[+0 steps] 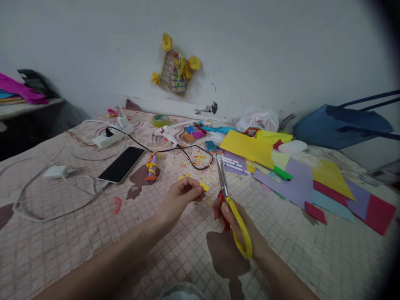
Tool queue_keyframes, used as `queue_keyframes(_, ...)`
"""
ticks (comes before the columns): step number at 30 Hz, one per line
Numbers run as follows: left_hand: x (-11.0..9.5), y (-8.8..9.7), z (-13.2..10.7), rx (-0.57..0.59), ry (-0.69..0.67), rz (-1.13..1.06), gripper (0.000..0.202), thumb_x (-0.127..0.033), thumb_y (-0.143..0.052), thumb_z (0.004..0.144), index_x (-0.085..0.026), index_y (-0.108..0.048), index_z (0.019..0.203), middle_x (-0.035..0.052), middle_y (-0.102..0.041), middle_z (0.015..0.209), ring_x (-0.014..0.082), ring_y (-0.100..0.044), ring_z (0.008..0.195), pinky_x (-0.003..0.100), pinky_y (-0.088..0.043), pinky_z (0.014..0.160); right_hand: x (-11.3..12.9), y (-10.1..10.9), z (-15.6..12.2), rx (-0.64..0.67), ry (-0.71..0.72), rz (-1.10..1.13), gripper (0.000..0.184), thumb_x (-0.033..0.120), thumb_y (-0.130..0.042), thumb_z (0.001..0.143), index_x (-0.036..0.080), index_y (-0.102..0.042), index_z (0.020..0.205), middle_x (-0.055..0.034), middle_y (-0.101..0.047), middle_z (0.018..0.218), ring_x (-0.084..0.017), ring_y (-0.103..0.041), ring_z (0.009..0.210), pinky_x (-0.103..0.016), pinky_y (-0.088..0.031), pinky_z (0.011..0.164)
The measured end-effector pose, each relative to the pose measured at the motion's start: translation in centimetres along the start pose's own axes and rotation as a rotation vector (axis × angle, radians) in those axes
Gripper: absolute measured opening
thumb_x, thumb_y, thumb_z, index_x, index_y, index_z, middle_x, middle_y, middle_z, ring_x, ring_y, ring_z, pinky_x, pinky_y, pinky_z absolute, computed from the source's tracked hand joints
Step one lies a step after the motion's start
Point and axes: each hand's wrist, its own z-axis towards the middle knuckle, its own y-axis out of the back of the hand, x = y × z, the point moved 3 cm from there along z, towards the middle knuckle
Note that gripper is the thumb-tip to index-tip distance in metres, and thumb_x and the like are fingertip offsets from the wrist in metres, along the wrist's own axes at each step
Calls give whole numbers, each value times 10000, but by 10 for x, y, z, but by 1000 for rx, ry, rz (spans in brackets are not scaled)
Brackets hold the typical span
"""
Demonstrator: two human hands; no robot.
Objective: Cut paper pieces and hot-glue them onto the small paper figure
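Note:
My left hand [184,196] pinches a small yellow paper piece [204,186] between thumb and fingers, low over the table. In my right hand [231,216] is a pair of scissors [223,179] with yellow and red handles; its blades point away from me and look nearly closed. The blades are apart from the yellow piece, to its right. Small yellow and orange paper scraps [200,158] lie scattered beyond my hands. A little figure of rolled purple and orange paper [152,167] lies to the left of them.
Left are a tablet [122,164], a charger [58,171] with white cables and a power strip [113,135]. A glue gun [167,135] and green tape roll [160,120] lie at the back. Coloured sheets [293,179] spread over the right, near a blue bag [340,125].

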Motion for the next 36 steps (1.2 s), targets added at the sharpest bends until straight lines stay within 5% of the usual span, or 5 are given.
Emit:
queue_keyframes(10, -16, 7, 2, -90, -159, -84, 128, -244, -671, 735, -151, -587, 760, 11, -657, 757, 126, -623, 767, 264, -468, 759, 17, -4, -9, 213, -15, -140, 265, 443, -393, 872, 206, -486, 796, 35, -436, 603, -128, -400, 571, -250, -335, 554)
queue_keyframes(36, -17, 4, 2, -79, -188, -112, 96, -212, -660, 741, -154, -584, 739, -2, -653, 735, 100, -607, 714, 249, -478, 744, 10, -1, -8, 208, -45, -188, 184, 347, -456, 820, 209, -435, 701, 42, -446, 567, -118, -387, 531, -236, -308, 512)
